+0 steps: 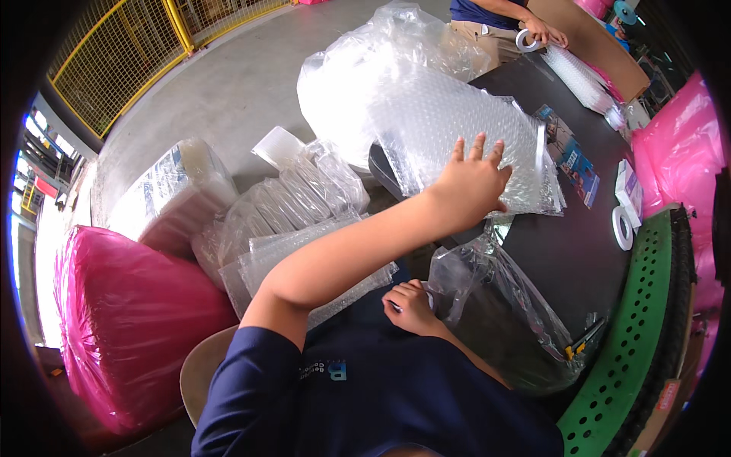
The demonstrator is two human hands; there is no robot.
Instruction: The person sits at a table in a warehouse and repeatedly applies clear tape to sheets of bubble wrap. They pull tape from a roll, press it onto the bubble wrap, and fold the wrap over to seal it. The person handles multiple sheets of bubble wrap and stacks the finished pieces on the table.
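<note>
My left hand (pixel 472 186) lies with fingers spread on a stack of clear bubble wrap sheets (pixel 434 114) at the table's near left edge. Low in front of my body, my right hand (pixel 411 307) is closed with its fingers curled. A bit of something white shows beside those fingers, but the hand hides most of it. A clear plastic bag (pixel 487 266) hangs over the table edge next to my right hand. More bubble wrap pieces (pixel 335 293) lie by my lap, under my left forearm.
On the black table (pixel 533 259) are a tape roll (pixel 622 228), a printed leaflet (pixel 571 156) and a yellow cutter (pixel 585 339). A green perforated panel (pixel 632 327) borders the right. Pink wrapped bundles (pixel 137 320) stand at left. A co-worker's hand (pixel 544 32) works at the far end.
</note>
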